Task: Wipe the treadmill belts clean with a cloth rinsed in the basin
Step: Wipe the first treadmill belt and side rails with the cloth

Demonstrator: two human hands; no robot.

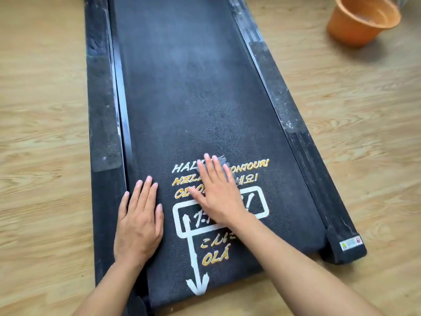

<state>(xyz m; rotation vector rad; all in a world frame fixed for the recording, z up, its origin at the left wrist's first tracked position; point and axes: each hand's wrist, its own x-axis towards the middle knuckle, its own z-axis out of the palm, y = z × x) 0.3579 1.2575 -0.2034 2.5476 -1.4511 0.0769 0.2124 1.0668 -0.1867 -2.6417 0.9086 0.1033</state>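
A black treadmill belt [193, 99] runs away from me, printed near its close end with white and yellow greeting words and a white arrow. My right hand [218, 190] lies flat on the lettering, pressing a small grey cloth [224, 165] whose edge shows past my fingertips. My left hand [139, 220] rests flat on the belt's left side beside the rail, fingers together, holding nothing. An orange basin [362, 21] stands on the floor at the far right, partly cut off by the frame.
Dusty black side rails [102, 110] flank the belt, the right one [293, 115] ending in a cap with a warning label [350, 242]. Light wood-grain floor [41, 133] surrounds the treadmill on both sides.
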